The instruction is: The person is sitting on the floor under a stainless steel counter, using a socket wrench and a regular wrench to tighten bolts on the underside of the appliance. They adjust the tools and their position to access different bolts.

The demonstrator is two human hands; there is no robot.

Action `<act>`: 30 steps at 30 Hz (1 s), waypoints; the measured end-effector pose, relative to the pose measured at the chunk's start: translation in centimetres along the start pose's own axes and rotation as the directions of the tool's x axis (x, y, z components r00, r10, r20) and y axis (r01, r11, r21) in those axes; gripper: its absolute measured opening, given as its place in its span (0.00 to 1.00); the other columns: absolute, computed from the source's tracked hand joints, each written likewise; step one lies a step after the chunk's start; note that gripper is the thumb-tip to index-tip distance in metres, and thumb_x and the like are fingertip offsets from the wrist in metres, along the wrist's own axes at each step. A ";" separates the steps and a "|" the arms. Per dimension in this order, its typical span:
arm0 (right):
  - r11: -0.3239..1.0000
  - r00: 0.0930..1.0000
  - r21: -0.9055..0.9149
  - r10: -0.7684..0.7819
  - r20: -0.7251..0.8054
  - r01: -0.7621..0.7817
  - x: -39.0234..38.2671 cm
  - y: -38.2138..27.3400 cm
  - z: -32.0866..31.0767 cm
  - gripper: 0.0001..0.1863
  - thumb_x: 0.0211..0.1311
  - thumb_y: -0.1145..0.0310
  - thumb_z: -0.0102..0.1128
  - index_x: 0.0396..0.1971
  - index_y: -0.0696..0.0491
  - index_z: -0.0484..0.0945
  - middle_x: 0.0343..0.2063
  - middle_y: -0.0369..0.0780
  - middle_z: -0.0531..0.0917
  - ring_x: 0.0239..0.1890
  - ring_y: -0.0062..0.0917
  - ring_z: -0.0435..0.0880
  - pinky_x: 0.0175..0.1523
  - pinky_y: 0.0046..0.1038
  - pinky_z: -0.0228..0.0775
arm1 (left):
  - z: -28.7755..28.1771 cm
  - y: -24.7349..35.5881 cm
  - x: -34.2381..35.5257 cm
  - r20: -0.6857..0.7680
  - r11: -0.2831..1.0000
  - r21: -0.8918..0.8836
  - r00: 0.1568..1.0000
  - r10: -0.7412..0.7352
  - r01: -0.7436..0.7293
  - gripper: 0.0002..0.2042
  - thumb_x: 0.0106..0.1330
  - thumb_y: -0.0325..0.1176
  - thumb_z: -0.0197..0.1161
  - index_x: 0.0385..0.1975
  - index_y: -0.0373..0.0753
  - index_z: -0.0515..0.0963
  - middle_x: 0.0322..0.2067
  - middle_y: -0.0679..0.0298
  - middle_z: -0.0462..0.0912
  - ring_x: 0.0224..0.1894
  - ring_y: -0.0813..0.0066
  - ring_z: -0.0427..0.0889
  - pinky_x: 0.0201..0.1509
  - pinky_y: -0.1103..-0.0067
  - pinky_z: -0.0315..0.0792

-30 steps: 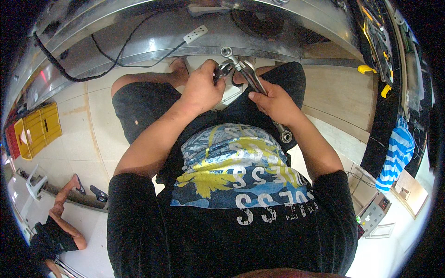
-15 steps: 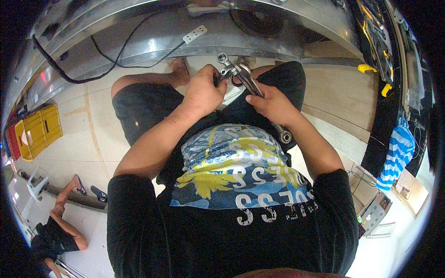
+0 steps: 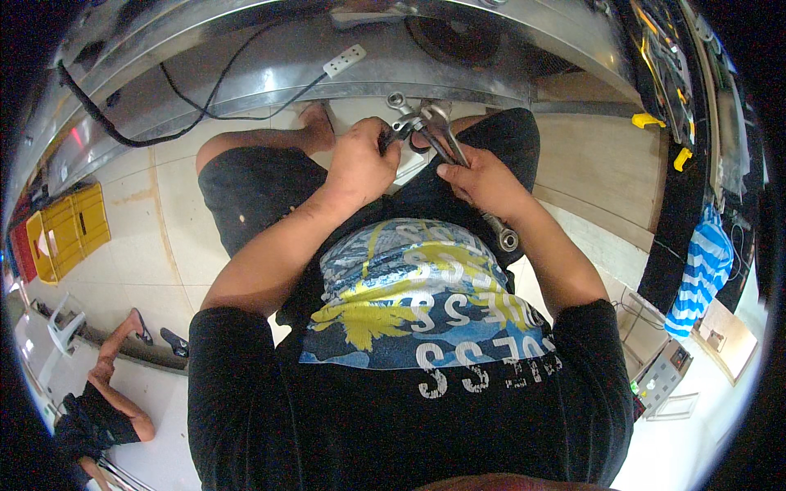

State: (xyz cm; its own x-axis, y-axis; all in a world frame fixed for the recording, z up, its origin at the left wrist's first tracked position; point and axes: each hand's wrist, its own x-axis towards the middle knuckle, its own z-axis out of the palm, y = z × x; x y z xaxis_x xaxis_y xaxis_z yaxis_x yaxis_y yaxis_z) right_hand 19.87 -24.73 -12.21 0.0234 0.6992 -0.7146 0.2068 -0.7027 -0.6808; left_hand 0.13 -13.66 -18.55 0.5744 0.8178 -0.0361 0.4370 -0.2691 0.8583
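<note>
My right hand [image 3: 485,182] is closed round a combination wrench [image 3: 492,221]. Its ratcheting ring end sticks out below the hand, by my right forearm, and its open jaw lies at the far end beside a metal fitting. My left hand [image 3: 362,164] grips that silvery metal fitting [image 3: 403,128], which has a round eye [image 3: 397,100] at its far end. A dark slim rod runs from the fitting toward my right hand; my fingers partly hide how they join. Both hands are held close together above my lap, between my bent knees.
A shiny metal cabinet [image 3: 270,86] stands ahead, with a white power strip [image 3: 345,60] and black cables against it. Yellow crate [image 3: 70,231] at left; another person's leg [image 3: 115,352] at lower left. A wooden board [image 3: 602,176] and blue-striped cloth [image 3: 702,266] are on the right.
The wrench's open jaw has swung slightly to the right, away from the fitting's eye, and its ring end has shifted a little right. My left hand has barely moved.
</note>
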 end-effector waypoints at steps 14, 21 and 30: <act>0.988 0.986 0.151 -0.018 -0.164 0.043 -0.1 -0.3 -0.1 0.12 0.71 0.62 0.58 0.49 0.50 0.74 0.17 0.28 0.68 0.15 0.13 0.63 0.18 0.20 0.51 | -0.6 0.0 0.8 0.042 0.976 -0.060 0.977 -0.208 0.211 0.14 0.61 0.36 0.69 0.36 0.29 0.79 0.31 0.44 0.84 0.37 0.46 0.86 0.42 0.65 0.78; 0.998 0.992 0.044 -0.031 -0.125 0.036 0.5 -0.1 0.0 0.17 0.69 0.64 0.59 0.54 0.53 0.78 0.21 0.29 0.73 0.22 0.14 0.67 0.27 0.23 0.60 | -0.2 -0.5 1.0 0.080 0.952 -0.072 0.953 -0.291 0.297 0.16 0.61 0.39 0.71 0.36 0.29 0.79 0.30 0.44 0.84 0.36 0.47 0.86 0.41 0.64 0.77; 0.994 0.999 0.111 0.005 -0.049 0.001 0.3 -0.3 0.5 0.18 0.69 0.62 0.61 0.53 0.56 0.78 0.19 0.30 0.73 0.20 0.16 0.69 0.26 0.23 0.60 | -0.3 0.4 0.3 0.036 0.990 -0.002 0.990 -0.140 0.140 0.13 0.60 0.34 0.71 0.36 0.31 0.79 0.31 0.44 0.84 0.38 0.43 0.84 0.43 0.61 0.77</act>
State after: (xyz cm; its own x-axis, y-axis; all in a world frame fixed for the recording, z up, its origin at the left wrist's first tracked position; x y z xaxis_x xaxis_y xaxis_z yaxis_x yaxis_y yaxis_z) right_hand 19.37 -24.40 -12.31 0.0720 0.7015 -0.7090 0.0969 -0.7124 -0.6950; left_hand 0.25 -13.36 -18.10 0.5321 0.8286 -0.1742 0.5120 -0.1510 0.8456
